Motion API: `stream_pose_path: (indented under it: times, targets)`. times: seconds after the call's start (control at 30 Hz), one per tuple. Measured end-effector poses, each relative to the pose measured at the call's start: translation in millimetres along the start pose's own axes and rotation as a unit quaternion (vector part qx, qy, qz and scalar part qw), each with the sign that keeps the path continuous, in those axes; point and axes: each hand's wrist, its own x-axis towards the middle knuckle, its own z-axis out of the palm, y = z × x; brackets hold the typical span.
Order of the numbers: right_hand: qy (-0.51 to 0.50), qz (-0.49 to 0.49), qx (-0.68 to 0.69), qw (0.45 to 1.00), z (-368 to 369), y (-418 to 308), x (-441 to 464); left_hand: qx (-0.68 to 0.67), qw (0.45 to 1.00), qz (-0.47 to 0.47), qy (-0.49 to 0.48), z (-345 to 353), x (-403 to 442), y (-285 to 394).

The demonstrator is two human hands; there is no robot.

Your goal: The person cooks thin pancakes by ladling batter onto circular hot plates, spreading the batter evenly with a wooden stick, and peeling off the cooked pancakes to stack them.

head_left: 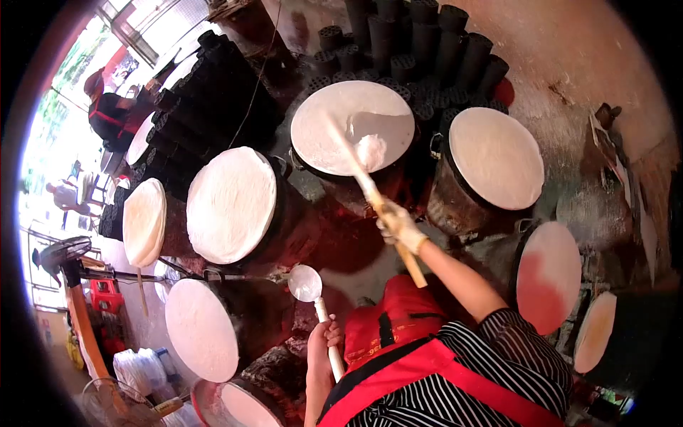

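Observation:
My right hand (400,225), in a pale glove, is closed round a long wooden stick (364,178). The stick's far end reaches over a round griddle (320,107) on a drum-like stove. A white coating covers part of that griddle, a smooth grey patch shows at its right, and a white lump (371,152) sits beside the stick. My bare left hand (329,331) grips the pale handle of a ladle (305,283), its round bowl held above the floor between the stoves. Whether the ladle contains anything is hard to tell.
Several more round-topped stoves surround me, including one with a white sheet (232,205) and another at right (496,158). Black coal briquettes (427,43) are stacked behind. A person (117,117) stands far left. A fan (64,252) and plastic-wrapped bundles (141,373) are at lower left.

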Motion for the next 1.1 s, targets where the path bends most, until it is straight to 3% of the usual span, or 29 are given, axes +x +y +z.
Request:
stream_pose_path:
  times: [0.13,0.2,0.27,0.3,0.4,0.57,0.67,0.8,0.87,0.93,1.0,1.03,1.07,1.1]
  targets:
    - [0.062,0.013,0.046,0.997,-69,-38,11,0.086,0.994,0.066,0.021,19,18,-18]
    - [0.004,-0.02,0.113,0.993,-62,-43,20,0.029,0.999,0.024,0.005,32,30,-23]
    - [0.023,0.04,0.016,0.999,-44,-47,17,-0.009,0.999,-0.012,-0.034,44,44,-26]
    - [-0.065,0.041,-0.048,0.996,-56,-41,17,0.054,0.998,0.034,-0.025,71,34,-30]
    - [-0.075,0.055,-0.07,0.993,-104,-38,17,0.037,0.998,0.03,-0.029,93,42,-39]
    - [-0.107,0.068,0.024,0.992,-177,-64,51,0.026,0.999,0.036,0.002,114,62,-57]
    - [-0.139,0.065,0.017,0.988,-194,-83,80,0.022,0.999,0.041,-0.005,123,65,-66]
    - [-0.105,0.082,0.078,0.988,-194,-108,108,0.011,0.999,0.037,-0.02,122,70,-72]
    - [-0.031,0.016,0.106,0.994,-167,-120,113,-0.003,0.999,0.026,-0.02,123,71,-70]
    - [0.014,-0.069,0.041,0.997,-127,-123,102,0.008,0.999,0.021,-0.024,124,70,-63]
    - [0.079,-0.051,-0.081,0.992,-90,-125,88,0.033,0.999,0.023,-0.034,126,68,-54]
    - [0.054,-0.033,-0.113,0.992,-91,-124,86,0.04,0.998,0.028,-0.034,125,67,-50]
    - [0.059,-0.09,-0.184,0.977,-98,-115,87,0.046,0.998,0.033,-0.033,122,66,-47]
    - [0.092,-0.179,-0.144,0.969,-105,-97,98,0.053,0.997,0.037,-0.03,119,65,-43]
